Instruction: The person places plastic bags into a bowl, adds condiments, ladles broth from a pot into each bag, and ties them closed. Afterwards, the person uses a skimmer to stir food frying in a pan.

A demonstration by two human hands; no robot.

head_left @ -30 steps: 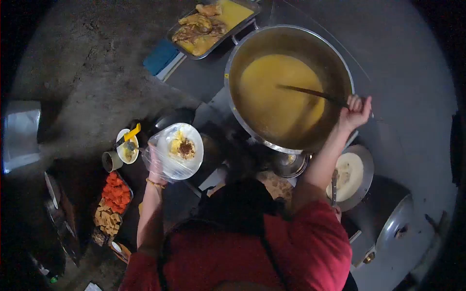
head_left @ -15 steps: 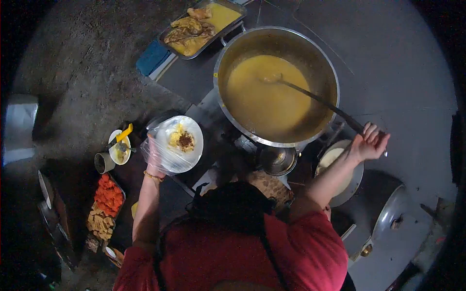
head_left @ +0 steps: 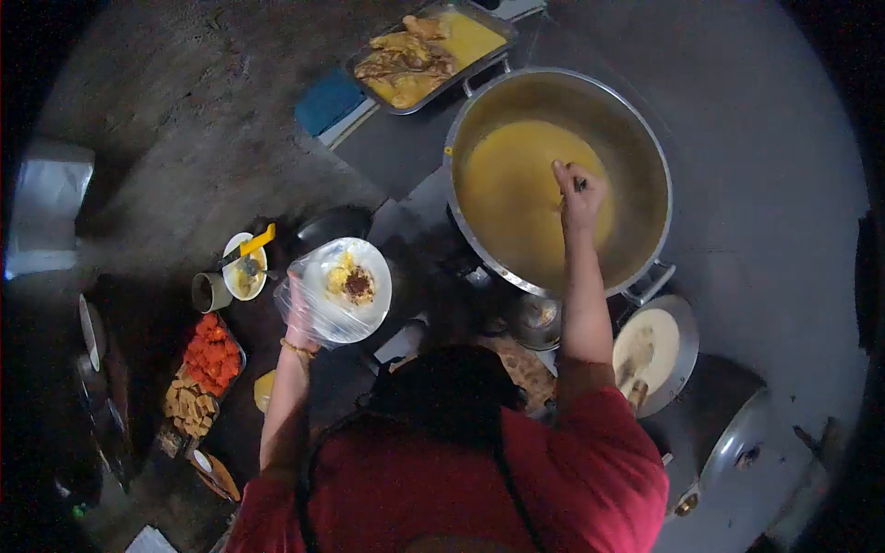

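Note:
My left hand [head_left: 300, 309] holds a white bowl [head_left: 378, 293] partly wrapped in clear plastic. Yellowish paste and a dark brown powder lie inside it. Over the middle of the big metal pot [head_left: 649, 138], my right hand [head_left: 581, 207] is closed round the long dark handle of a ladle [head_left: 580, 185]. Only the tip of that handle shows; the rest is hidden beneath the hand. Yellow broth [head_left: 507, 175] fills the lower part of the pot.
A tray of cooked meat pieces in yellow liquid [head_left: 433, 60] is beyond the pot. A pan of pale batter-like liquid [head_left: 650, 346] sits to the right, near a metal lid [head_left: 737, 433]. At left are a small dish with a yellow-handled knife [head_left: 253, 241], a cup [head_left: 217, 291], and a tray with orange-red pieces [head_left: 212, 355].
My right hand has swung left from beyond the pot's right rim to over its middle, bringing the ladle upright. My left hand still holds the bowl. The view has shifted slightly.

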